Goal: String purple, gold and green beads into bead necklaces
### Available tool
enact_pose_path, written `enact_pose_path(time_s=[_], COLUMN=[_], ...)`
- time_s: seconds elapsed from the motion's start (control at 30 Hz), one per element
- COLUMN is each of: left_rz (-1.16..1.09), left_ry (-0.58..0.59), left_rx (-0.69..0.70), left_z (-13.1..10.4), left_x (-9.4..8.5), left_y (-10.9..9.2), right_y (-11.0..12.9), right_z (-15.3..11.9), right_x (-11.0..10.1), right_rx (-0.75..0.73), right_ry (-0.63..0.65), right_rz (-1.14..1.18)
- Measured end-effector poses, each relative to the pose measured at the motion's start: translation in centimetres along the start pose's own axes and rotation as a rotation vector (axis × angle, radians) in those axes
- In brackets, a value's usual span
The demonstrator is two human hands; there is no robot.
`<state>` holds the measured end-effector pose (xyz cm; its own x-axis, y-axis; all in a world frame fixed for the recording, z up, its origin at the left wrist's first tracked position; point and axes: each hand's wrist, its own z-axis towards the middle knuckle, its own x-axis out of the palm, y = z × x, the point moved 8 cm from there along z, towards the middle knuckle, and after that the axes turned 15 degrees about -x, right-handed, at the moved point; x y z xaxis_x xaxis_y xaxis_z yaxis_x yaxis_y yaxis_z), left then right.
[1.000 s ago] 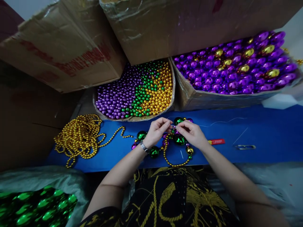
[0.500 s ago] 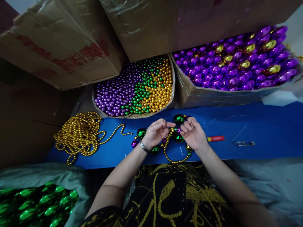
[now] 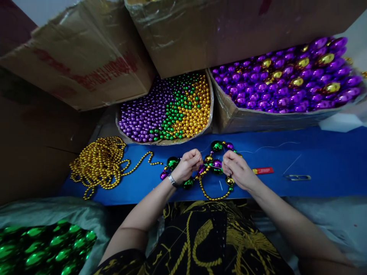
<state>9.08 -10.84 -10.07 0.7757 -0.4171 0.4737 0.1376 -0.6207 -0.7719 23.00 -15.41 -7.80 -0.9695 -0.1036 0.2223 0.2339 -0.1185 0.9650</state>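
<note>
A bead necklace of green, purple and gold balls (image 3: 217, 146) lies on the blue table before me, with a loop of small gold beads (image 3: 213, 198) at its near side. Above it my left hand (image 3: 187, 165) is closed, its fingers pinching one end of a thin pale string (image 3: 211, 165). My right hand (image 3: 235, 168) is closed on the same string from the other side. The string looks taut between the two fists. A large green ball (image 3: 172, 163) rests just left of my left hand, and another green ball (image 3: 188, 183) sits under its wrist.
Gold bead strands (image 3: 99, 162) are heaped at the left. Behind stand a box of small beads (image 3: 212, 110) and a box of purple balls (image 3: 229, 121). Right lie a red-handled tool (image 3: 263, 170) and thread snips (image 3: 298, 177). A sack of green balls (image 3: 99, 221) is at lower left.
My hands have closed into fists and drawn the string tight between them; before, the fingers were looser and nearer together. The view has shifted slightly.
</note>
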Motion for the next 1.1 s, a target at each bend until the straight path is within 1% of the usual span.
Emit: enact_pose_path(time_s=[0.1,0.17,0.23,0.33,0.4,0.43,0.5,0.6,0.63,0.7,0.77,0.8,0.87,0.93,1.0,1.1], left_rz=[-0.017,0.046,0.225,0.578,0.708,0.714,0.611,0.385,0.365,0.422,0.503,0.531,0.571,0.600,0.608,0.604], left_ry=[-0.010,-0.038,-0.102,-0.221,-0.258,-0.261,-0.241,-0.144,-0.099,-0.017,0.024,0.017,-0.039,-0.108,-0.156,-0.180], left_rx=[-0.005,0.053,0.177,0.455,0.588,0.615,0.597,0.482,0.442,0.395,0.400,0.416,0.447,0.459,0.443,0.427], left_z=[-0.2,-0.7,-1.4,-3.0,-3.6,-3.7,-3.4,-2.2,-1.9,-1.3,-1.0,-0.9,-0.7,-0.6,-0.6,-1.0], left_x=[-0.3,0.0,0.8,3.2,4.7,5.1,5.1,4.4,4.4,5.0,5.7,5.9,6.1,5.8,5.3,4.6], left_y=[0.6,-0.3,-2.2,-5.9,-7.3,-7.6,-7.3,-5.2,-4.3,-2.9,-2.2,-2.2,-2.4,-2.6,-2.6,-2.5], right_y=[0.0,0.8,2.1,3.3,3.6,3.9,4.9,6.5,7.0,7.7,8.2,8.4,8.6,8.6,8.5,7.7], right_z=[-0.2,0.1,0.7,1.5,1.8,2.0,2.3,2.8,3.0,3.4,3.9,4.1,4.4,4.7,5.1,5.8], right_x=[-0.2,-0.2,0.0,1.2,2.0,2.3,2.5,2.6,2.6,2.7,3.0,3.1,3.3,2.8,1.6,-0.4], right_rx=[0.032,0.009,-0.048,-0.110,-0.139,-0.163,-0.227,-0.288,-0.292,-0.294,-0.298,-0.300,-0.305,-0.300,-0.285,-0.253], right_ry=[0.033,0.071,0.122,0.263,0.335,0.346,0.328,0.293,0.283,0.268,0.255,0.251,0.236,0.181,0.066,-0.113], right_rz=[-0.041,-0.119,-0.277,-0.568,-0.693,-0.733,-0.786,-0.813,-0.808,-0.784,-0.754,-0.734,-0.686,-0.605,-0.450,-0.185])
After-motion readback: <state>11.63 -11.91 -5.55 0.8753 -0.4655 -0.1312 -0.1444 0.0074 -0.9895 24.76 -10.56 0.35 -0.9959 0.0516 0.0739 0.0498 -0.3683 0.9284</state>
